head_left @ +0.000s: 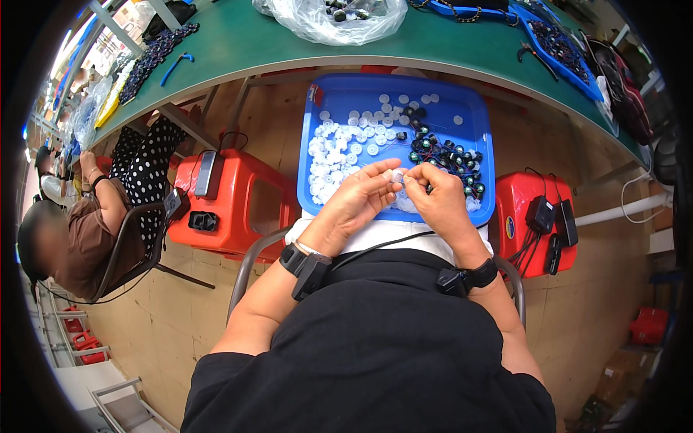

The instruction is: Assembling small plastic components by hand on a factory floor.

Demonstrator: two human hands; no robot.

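While the person sits with a blue plastic tray (462,90) on the lap, the head view looks down on both hands meeting above the tray's near edge. The left hand (359,196) pinches a small white cap (397,175) between thumb and fingertips. The right hand (437,195) is closed in a pinch just beside it, apparently on a thin dark wire or another small part, though what it holds is too small to tell. The two hands almost touch at the fingertips.

To do this joining step well, it seems wise to keep both pinches close to the tips, line the parts up squarely, and work over the tray so a dropped piece lands inside.

Inside the tray lies a heap of white caps (339,148), round, smooth and button-like, on the left. On the right sits a tangle of dark wired parts (447,153), glossy, with greenish round heads and thin black leads. Black bands wrap both wrists.

Beyond the tray curves a green desk (238,40) carrying a crumpled clear plastic bag (317,25). Red plastic stools (234,195) stand on either side.
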